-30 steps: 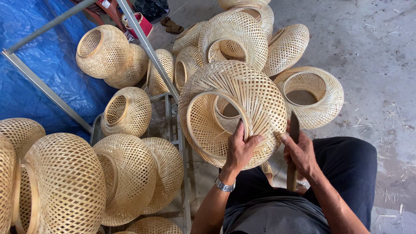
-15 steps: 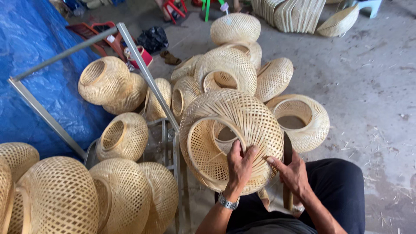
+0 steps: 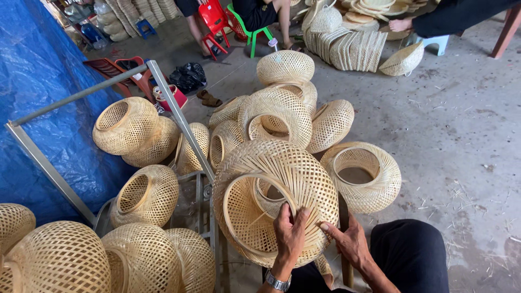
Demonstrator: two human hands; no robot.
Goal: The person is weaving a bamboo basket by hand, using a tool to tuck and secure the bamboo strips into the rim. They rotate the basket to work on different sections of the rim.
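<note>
Gripping as before, both hands (image 3: pixel 320 233) hold the woven shade (image 3: pixel 274 198), now tilted lower.

Count by kind, head view

Woven bamboo shades (image 3: pixel 274 201): about 16 in view, one of them under two hands (image 3: pixel 290 233). Plastic chairs: 2 red (image 3: pixel 214 19), 1 green (image 3: pixel 244 27). Small blue stools: 2 (image 3: pixel 144 27). One metal frame (image 3: pixel 173 116), one blue tarp (image 3: pixel 38 108), one black bag (image 3: pixel 187 76). Flat woven pieces at top: too stacked to count.
</note>
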